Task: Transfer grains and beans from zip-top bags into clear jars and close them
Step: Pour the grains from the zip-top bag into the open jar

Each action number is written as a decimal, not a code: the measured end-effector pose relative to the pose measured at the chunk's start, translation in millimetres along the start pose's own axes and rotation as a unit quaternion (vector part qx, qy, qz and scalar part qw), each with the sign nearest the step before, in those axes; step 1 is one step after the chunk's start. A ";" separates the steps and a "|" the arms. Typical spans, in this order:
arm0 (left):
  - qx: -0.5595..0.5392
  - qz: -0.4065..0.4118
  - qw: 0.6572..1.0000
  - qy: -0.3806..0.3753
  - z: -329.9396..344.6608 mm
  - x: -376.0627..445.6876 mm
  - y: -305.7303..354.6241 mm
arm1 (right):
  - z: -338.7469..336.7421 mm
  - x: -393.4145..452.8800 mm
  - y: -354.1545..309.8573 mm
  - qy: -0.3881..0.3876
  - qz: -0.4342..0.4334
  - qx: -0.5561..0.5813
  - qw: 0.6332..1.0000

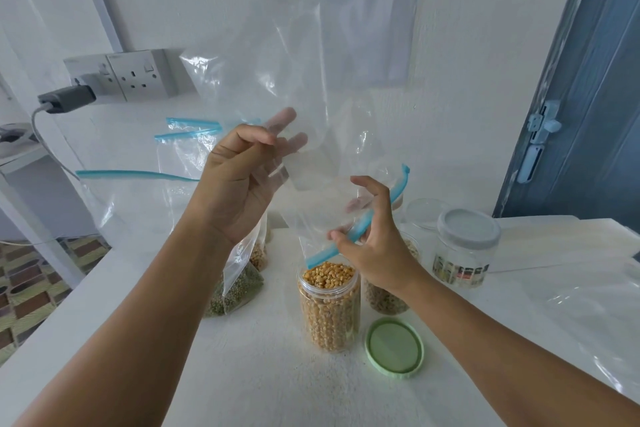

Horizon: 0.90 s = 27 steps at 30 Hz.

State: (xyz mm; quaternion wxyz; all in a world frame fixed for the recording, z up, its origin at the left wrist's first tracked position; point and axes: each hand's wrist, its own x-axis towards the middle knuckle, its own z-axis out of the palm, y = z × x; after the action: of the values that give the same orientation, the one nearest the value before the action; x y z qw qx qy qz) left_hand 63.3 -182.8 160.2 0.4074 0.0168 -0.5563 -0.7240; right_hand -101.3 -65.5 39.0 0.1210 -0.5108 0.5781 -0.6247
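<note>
Two hands on one upended bag [311,97], apparently emptied | left hand [239,177] pinches its upper film, right hand [367,236] pinches the blue zip mouth just over the full corn jar [329,308] | risk: your withdrawal snags the rim, tipping the unlidded jar; green lid [394,347] lies beside on the tabletop [242,374].

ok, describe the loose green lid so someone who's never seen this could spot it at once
Start at the white table and find the open clear jar of yellow corn kernels at its middle. The round pale green plastic lid lies flat just right of that jar's base. The only other lid, grey, is on a jar further back.
</note>
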 end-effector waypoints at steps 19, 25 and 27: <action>0.084 0.054 0.995 0.019 -0.9 -4.7 9.4 | -4.6 -10.7 9.4 0.034 -0.057 -0.071 0.995; 0.099 0.063 0.993 0.006 3.9 -3.9 12.3 | -6.0 -8.7 12.1 0.043 -0.065 -0.061 0.995; 0.096 0.059 0.994 0.006 5.7 -2.8 13.7 | -6.4 -10.0 13.0 0.040 -0.062 -0.057 0.996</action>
State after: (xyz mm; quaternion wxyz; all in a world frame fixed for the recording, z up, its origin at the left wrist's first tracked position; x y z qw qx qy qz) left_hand 70.3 -177.3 172.4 0.4494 0.0278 -0.6207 -0.6419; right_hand -107.6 -58.3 24.2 0.0293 -0.5266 0.5844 -0.6167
